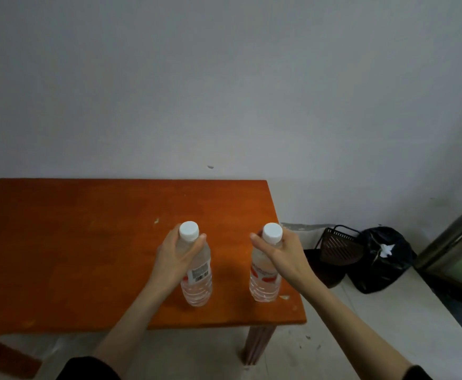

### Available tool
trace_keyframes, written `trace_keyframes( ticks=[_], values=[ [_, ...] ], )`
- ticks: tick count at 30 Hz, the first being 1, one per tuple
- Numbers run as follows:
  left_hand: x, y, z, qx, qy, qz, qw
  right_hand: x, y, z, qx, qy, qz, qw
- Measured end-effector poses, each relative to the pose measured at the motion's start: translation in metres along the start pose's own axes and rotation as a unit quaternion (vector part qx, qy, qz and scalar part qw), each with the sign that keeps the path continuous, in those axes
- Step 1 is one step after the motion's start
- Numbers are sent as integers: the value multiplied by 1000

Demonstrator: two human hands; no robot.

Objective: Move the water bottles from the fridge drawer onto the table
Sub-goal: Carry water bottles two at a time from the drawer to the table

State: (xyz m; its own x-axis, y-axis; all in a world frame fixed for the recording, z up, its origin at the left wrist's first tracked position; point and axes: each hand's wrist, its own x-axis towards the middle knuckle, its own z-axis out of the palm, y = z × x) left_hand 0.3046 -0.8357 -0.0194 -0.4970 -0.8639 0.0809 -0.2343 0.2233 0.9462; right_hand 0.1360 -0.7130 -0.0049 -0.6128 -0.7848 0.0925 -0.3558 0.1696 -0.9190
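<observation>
On the orange table (59,256), toward its right front corner, two clear plastic bottles stand upright, side by side and apart. Left bottle (197,278): white cap, label with a barcode facing the viewer, contents clear, level not readable. Right bottle (264,281): white cap, red and white label, contents likewise clear. Both bases appear to rest on the tabletop.

Left hand (176,260): wrapped round the upper part of the left bottle just under the cap, thumb on the near side, fingers curled behind. Right hand (283,255): gripping the right bottle at the shoulder in the same manner, thumb pointing toward the other bottle. Both forearms reach in from the lower edge, dark sleeves pushed up near the elbows.

Beyond the table's right edge, on the floor against the grey wall (224,78), a dark basket (336,245) leans beside a tied black bag (380,261); what either holds cannot be seen. One table leg (258,344) shows below the front right corner.
</observation>
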Motion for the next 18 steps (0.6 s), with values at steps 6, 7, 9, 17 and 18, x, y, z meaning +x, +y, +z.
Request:
trace_keyframes(
  ticks=[6,7,9,17,18],
  values=[
    [100,-39,-13,14,-36,-26,999,98,17,43,-14,-11,39,999],
    [118,-47,-15,13,-42,-30,999,115,21,51,-27,-10,45,999],
    [155,-60,-18,19,-59,-35,997,147,26,65,-48,-9,61,997],
    [268,-85,-21,30,-127,-37,991,251,44,106,-36,-56,133,989],
    [278,-86,-20,28,-137,-38,989,261,45,110,-23,-65,141,988]
  ],
)
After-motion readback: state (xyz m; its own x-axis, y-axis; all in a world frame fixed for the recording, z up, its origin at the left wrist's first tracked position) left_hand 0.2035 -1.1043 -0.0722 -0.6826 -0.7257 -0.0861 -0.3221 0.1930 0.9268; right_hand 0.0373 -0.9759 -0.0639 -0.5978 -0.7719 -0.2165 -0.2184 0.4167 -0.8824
